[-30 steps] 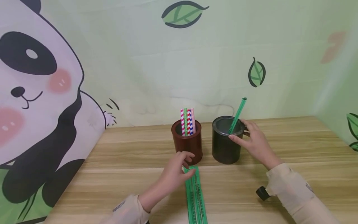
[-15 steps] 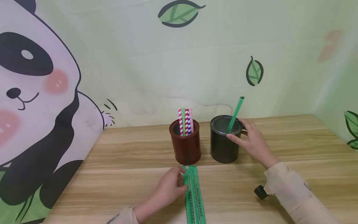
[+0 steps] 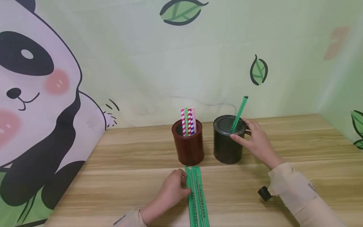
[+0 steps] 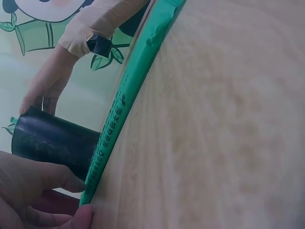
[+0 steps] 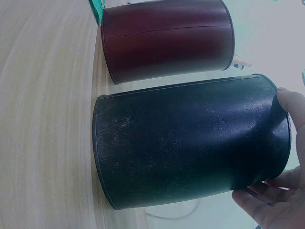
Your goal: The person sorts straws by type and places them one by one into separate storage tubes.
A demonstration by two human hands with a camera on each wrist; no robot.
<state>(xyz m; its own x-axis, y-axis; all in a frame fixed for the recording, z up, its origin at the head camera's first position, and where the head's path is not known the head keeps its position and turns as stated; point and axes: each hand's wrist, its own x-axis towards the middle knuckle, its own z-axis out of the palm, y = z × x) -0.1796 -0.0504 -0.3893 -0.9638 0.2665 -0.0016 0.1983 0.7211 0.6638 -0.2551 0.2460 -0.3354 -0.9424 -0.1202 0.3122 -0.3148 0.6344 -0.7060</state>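
My right hand (image 3: 258, 142) grips the black cup (image 3: 227, 148) at its right side, thumb at the rim and fingers behind. One long, slim green packet (image 3: 241, 108) stands tilted in that cup. Several like it lie side by side on the table. My left hand (image 3: 171, 190) is at the leftmost of these printed green packets (image 4: 121, 102), whose far end sits between thumb and a fingertip in the left wrist view. A dark red-brown cup (image 3: 189, 149) with several patterned paper straws (image 3: 189, 121) upright in it stands left of the black one.
The wood-grain table (image 3: 136, 148) backs onto a pale green cloth wall (image 3: 136, 78) printed with leaves and a big panda (image 3: 37, 94). A small black knob-like piece (image 3: 264, 193) sticks out from the right sleeve.
My left hand has moved back from near the red-brown cup, down to the left edge of the lying packets. My right hand keeps its place on the black cup.
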